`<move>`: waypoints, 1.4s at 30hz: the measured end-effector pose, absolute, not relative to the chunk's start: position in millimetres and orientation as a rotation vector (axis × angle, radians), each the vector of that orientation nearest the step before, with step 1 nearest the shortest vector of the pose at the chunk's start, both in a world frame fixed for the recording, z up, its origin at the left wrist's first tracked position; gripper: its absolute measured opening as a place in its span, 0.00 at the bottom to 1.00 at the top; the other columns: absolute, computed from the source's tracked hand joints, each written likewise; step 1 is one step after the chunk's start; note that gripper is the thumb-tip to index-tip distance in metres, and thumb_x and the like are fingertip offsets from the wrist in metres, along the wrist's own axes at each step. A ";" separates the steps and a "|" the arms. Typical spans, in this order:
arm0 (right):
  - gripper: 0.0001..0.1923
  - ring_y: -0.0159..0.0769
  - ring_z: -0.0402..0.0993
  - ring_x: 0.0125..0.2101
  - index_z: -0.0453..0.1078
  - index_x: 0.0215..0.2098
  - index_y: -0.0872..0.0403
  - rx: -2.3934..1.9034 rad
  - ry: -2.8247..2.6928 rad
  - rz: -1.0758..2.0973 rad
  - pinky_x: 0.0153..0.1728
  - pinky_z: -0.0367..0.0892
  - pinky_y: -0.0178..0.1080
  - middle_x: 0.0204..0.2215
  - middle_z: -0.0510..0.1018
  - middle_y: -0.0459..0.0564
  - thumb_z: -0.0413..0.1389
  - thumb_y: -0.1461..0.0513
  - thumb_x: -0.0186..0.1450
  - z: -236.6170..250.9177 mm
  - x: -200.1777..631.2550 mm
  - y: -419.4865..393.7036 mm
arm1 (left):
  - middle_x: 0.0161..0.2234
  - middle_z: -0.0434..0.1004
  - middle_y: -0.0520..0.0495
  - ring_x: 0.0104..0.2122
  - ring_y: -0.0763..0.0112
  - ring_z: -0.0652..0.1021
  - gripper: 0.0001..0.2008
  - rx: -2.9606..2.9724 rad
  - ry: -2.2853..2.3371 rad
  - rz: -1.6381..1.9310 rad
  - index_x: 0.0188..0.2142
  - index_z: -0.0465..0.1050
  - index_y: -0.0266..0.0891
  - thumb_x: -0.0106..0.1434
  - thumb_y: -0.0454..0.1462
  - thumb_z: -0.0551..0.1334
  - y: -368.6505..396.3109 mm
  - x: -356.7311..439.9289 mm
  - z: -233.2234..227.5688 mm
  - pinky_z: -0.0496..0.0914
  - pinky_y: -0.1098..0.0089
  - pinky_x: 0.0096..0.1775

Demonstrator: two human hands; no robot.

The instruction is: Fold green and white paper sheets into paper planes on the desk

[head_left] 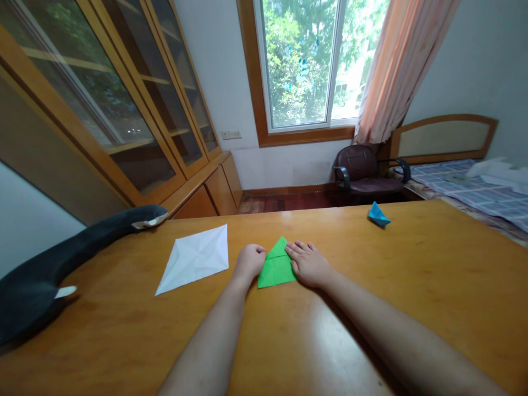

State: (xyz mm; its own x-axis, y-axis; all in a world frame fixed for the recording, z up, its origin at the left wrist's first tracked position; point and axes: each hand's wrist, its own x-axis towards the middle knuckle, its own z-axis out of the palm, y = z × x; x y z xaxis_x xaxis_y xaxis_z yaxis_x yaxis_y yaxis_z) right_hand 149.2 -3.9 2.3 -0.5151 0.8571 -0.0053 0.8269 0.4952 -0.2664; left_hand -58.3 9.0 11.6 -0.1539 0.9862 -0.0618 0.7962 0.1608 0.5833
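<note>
A green sheet of origami paper (275,270), folded to a pointed shape with a crease across its upper part, lies on the wooden table (284,352). At its left edge my left hand (249,260) is closed, with curled fingers against the paper; the fingertips are partly hidden. My right hand (309,264) lies flat on the paper's right side, fingers stretched out and holding nothing. To the left of my hands is a creased white sheet of paper (200,257). A folded blue paper boat (378,215) stands near the table's far right edge.
A black curved object with white parts (70,264), like a toy orca, lies along the table's left side. Beyond the table are a glass-door cabinet (165,99), a window (301,66), an armchair (358,168) and a bed (474,179).
</note>
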 end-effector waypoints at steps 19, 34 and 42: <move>0.29 0.48 0.49 0.65 0.53 0.67 0.53 -1.473 -2.618 0.370 0.62 0.46 0.57 0.67 0.55 0.48 0.40 0.57 0.68 6.3 148.8 -3.9 | 0.42 0.79 0.34 0.43 0.56 0.78 0.11 2.015 2.176 0.150 0.37 0.76 0.35 0.61 0.41 0.61 -0.1 -40.6 16.2 0.68 0.66 0.41; 0.30 0.49 0.49 0.65 0.52 0.68 0.53 -1.461 -2.625 0.353 0.62 0.46 0.57 0.67 0.55 0.49 0.41 0.58 0.68 3.8 148.5 -2.8 | 0.38 0.81 0.43 0.40 0.62 0.78 0.09 1.879 2.140 0.344 0.35 0.76 0.40 0.61 0.42 0.61 7.2 -42.4 9.1 0.66 0.69 0.37; 0.30 0.49 0.50 0.64 0.53 0.67 0.54 -1.450 -2.607 0.344 0.62 0.46 0.56 0.66 0.56 0.50 0.40 0.58 0.68 3.4 148.3 -3.4 | 0.34 0.81 0.45 0.34 0.65 0.78 0.09 1.809 2.095 0.359 0.32 0.78 0.41 0.59 0.42 0.62 16.0 -48.1 9.3 0.63 0.70 0.32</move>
State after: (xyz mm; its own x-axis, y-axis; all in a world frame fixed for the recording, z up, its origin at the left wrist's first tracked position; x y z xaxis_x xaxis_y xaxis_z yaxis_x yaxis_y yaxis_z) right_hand 148.3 -3.4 3.4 -0.5267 0.8500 0.0098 0.8184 0.5101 -0.2646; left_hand -48.1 16.0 9.3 -0.1249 0.9875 -0.0958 0.8994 0.1534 0.4094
